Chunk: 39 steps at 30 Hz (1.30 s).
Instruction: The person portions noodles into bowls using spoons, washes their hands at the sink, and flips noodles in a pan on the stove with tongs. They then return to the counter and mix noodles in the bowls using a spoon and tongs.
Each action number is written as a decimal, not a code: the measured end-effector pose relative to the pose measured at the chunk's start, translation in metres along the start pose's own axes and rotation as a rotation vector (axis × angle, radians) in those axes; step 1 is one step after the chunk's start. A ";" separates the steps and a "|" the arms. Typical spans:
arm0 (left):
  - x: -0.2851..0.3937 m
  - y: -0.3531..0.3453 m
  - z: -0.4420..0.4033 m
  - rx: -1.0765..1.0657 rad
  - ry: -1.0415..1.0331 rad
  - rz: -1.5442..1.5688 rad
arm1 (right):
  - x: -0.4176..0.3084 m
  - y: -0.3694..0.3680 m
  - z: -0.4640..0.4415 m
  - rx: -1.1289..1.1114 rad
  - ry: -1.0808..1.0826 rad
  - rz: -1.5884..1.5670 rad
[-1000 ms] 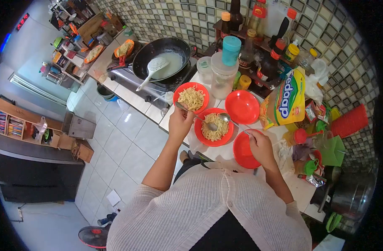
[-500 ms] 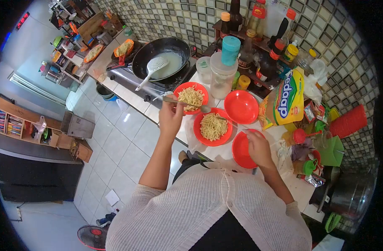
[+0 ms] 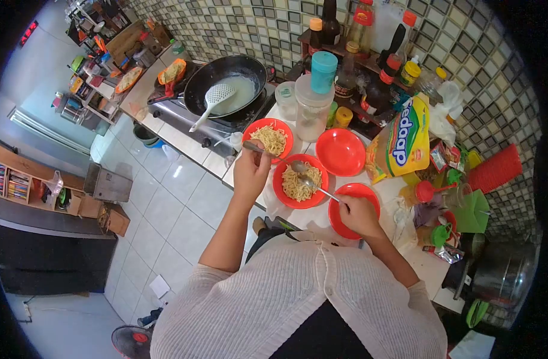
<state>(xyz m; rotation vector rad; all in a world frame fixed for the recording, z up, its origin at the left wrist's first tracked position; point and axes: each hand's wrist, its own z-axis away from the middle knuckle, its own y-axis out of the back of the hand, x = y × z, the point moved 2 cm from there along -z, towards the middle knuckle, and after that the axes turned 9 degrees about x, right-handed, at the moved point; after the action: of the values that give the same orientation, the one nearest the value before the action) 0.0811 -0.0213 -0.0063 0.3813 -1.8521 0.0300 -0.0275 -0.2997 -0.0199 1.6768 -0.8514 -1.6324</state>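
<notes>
My left hand (image 3: 252,173) is closed around the handle of a metal spoon (image 3: 280,158), whose bowl end rests at the upper edge of the noodles (image 3: 299,186) in the middle red plate (image 3: 325,190). In my right hand (image 3: 359,214) is a second spoon (image 3: 323,190), tilted down with its tip in the same noodles. That hand hovers over another red plate (image 3: 339,225) at the right. Just beyond my left hand, a further red plate (image 3: 289,151) holds more noodles. One more red plate (image 3: 340,152) lies behind.
A black wok (image 3: 193,96) with whitish liquid and a slotted ladle (image 3: 219,94) sits on the stove (image 3: 181,122). A clear jar (image 3: 313,113) with a turquoise container (image 3: 324,70) on top, a yellow pouch (image 3: 405,140) and several sauce bottles (image 3: 378,90) line the back.
The right hand's spoon has come up off the plate's edge and over the middle noodles. My left hand has shifted slightly right and its spoon now reaches the middle plate.
</notes>
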 end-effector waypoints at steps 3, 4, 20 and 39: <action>0.012 0.018 -0.002 -0.020 0.006 -0.194 | 0.001 0.018 -0.007 0.031 0.011 0.052; 0.012 0.023 -0.001 -0.007 -0.003 -0.248 | -0.003 0.027 -0.008 0.026 0.016 0.050; -0.003 0.003 0.018 -0.101 0.050 -0.020 | -0.010 0.010 0.001 0.055 0.058 -0.111; 0.036 0.022 0.016 -0.047 -0.106 -0.335 | -0.006 0.037 -0.007 0.020 0.011 0.111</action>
<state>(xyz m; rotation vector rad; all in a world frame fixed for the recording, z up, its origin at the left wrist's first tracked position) 0.0506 -0.0131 0.0258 0.6665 -1.8671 -0.2660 -0.0209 -0.3162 0.0137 1.6210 -0.9406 -1.5430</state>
